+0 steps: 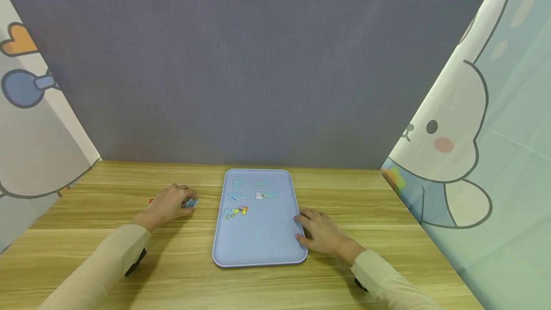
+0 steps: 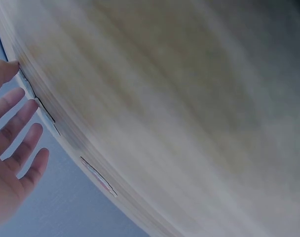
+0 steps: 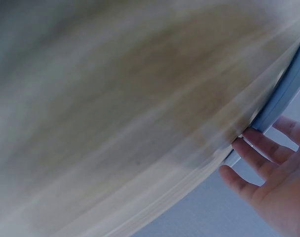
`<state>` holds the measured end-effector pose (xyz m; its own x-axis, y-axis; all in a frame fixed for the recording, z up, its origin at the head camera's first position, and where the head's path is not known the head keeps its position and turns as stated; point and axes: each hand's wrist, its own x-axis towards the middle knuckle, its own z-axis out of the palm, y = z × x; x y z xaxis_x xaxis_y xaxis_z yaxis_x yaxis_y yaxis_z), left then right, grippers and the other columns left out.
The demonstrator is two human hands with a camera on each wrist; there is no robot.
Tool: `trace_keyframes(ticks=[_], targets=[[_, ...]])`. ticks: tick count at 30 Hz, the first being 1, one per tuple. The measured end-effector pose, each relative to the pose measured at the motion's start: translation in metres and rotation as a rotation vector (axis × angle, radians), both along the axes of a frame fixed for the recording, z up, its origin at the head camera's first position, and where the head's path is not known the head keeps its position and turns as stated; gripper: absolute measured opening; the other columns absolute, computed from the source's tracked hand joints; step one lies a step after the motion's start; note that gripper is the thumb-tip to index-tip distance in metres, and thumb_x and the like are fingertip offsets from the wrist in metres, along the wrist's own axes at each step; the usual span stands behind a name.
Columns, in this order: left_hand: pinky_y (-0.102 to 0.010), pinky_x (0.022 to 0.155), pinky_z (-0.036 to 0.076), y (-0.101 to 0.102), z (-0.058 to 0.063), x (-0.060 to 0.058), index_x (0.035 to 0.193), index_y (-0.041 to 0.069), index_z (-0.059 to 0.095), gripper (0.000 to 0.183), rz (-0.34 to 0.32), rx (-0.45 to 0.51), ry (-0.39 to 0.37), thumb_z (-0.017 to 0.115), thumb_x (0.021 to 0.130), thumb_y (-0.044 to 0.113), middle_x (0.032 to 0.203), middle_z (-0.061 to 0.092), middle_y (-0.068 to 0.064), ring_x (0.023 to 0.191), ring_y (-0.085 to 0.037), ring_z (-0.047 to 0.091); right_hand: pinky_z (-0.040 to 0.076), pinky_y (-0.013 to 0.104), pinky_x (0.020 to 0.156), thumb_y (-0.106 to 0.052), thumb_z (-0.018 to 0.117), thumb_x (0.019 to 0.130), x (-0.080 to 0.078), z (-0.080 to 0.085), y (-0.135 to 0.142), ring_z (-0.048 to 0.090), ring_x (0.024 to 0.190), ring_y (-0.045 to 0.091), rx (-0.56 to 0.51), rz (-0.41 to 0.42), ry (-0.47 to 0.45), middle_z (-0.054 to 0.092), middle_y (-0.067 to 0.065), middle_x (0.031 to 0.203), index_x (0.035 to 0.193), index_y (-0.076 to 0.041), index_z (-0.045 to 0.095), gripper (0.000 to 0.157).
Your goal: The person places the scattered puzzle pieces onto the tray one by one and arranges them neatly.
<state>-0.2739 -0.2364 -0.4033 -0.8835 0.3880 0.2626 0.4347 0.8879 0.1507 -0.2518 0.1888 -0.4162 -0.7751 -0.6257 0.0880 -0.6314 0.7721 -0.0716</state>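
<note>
My left hand (image 1: 172, 202) is low over the wooden table, left of the tray. A light-blue puzzle piece (image 1: 191, 203) lies by its thumb and fingertips; the left wrist view shows the fingers spread near thin pieces (image 2: 27, 84) on the table. Whether the fingertips press on one is unclear. A bit of a red piece (image 1: 150, 200) shows behind that hand. My right hand (image 1: 320, 233) rests at the right edge of the pale-blue tray (image 1: 262, 248), fingertips touching its rim (image 3: 281, 94). In the tray lie several flat pieces, among them a yellow-and-blue one (image 1: 235, 212).
Other light-blue pieces (image 1: 267, 195) sit in the tray's upper half. A grey panel (image 1: 258, 71) stands behind the table (image 1: 344, 190). Cartoon-printed cloths (image 1: 456, 133) hang at both sides.
</note>
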Motion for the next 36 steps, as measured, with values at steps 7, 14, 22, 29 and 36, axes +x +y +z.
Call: trace_keyframes(ticks=[7,14,22,29,36], targets=[[-0.035,0.059,0.047,0.0005,0.0012,-0.0025,0.096,0.011,0.066,0.027,-0.018,-0.005,-0.01,0.075,0.073,0.019,0.095,0.065,-0.006,0.076,-0.02,0.054,0.039,0.056,0.095,-0.039,0.054,0.088,0.0002,0.0006,0.0002,0.046,0.121,0.033,-0.004,-0.002,-0.001,0.048,0.014,0.132,0.126,-0.01,0.052,0.048],[-0.035,0.058,0.045,0.0008,0.0019,-0.0041,0.096,0.011,0.066,0.025,-0.02,-0.009,-0.027,0.074,0.074,0.017,0.094,0.065,-0.006,0.076,-0.02,0.053,0.04,0.055,0.095,-0.039,0.054,0.088,0.0002,0.0019,-0.0005,0.046,0.121,0.033,-0.008,0.0,0.001,0.049,0.014,0.131,0.126,-0.01,0.052,0.048],[-0.036,0.061,0.044,0.0014,-0.0002,-0.0064,0.094,0.012,0.066,0.023,-0.017,-0.012,-0.003,0.073,0.072,0.013,0.09,0.064,-0.003,0.078,-0.021,0.053,0.04,0.055,0.095,-0.039,0.055,0.088,0.0,0.0027,-0.0006,0.046,0.121,0.033,-0.007,-0.001,0.007,0.049,0.015,0.132,0.126,-0.01,0.053,0.049],[-0.041,0.064,0.046,0.0028,0.0001,-0.0058,0.096,0.012,0.066,0.024,-0.01,-0.018,-0.019,0.072,0.073,0.014,0.093,0.064,-0.005,0.081,-0.024,0.054,0.04,0.054,0.095,-0.039,0.055,0.087,-0.0001,0.0028,-0.0003,0.047,0.12,0.033,-0.009,0.005,0.009,0.049,0.014,0.131,0.125,-0.009,0.053,0.048],[-0.046,0.064,0.048,0.0044,0.0002,-0.0033,0.094,0.011,0.066,0.023,0.022,-0.039,0.03,0.073,0.074,0.019,0.091,0.066,-0.007,0.081,-0.028,0.056,0.041,0.054,0.095,-0.039,0.055,0.088,0.0003,0.0033,-0.0007,0.047,0.12,0.032,-0.002,0.004,0.008,0.049,0.014,0.131,0.125,-0.009,0.053,0.048]])
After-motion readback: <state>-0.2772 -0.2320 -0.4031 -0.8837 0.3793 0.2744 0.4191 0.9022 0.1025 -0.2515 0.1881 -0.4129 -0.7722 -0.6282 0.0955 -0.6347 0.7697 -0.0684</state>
